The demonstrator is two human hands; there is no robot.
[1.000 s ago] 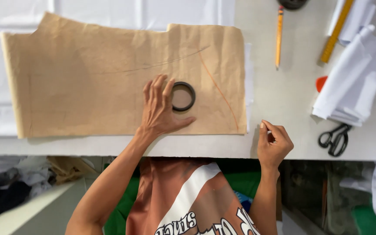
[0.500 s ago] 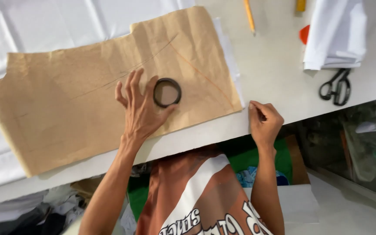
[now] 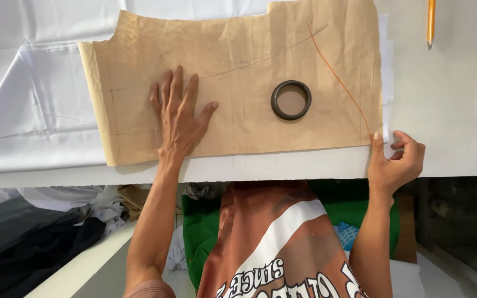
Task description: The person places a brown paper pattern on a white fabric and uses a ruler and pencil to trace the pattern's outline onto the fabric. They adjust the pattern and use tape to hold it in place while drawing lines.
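While the left hand (image 3: 179, 118) lies flat with fingers spread on the brown paper pattern (image 3: 238, 83), palm down and grasping nothing, the pattern sits spread over white fabric (image 3: 40, 110) on the pale table (image 3: 443, 110), its lower edge running just inside the table's near edge. Pencil lines and one curved orange line cross the paper's surface. A dark ring (image 3: 291, 100) rests on the pattern to the right of the left hand, apart from the fingers, with brown paper showing through its centre. The right hand (image 3: 396, 160) is at the pattern's lower right corner, thumb tip touching the paper's edge where the orange line ends; the other fingers curl loosely inward, and whether they pinch anything cannot be told. An orange pencil (image 3: 430, 22) lies on the table well beyond the right hand, point toward the person. White fabric edges protrude past the pattern's right side.
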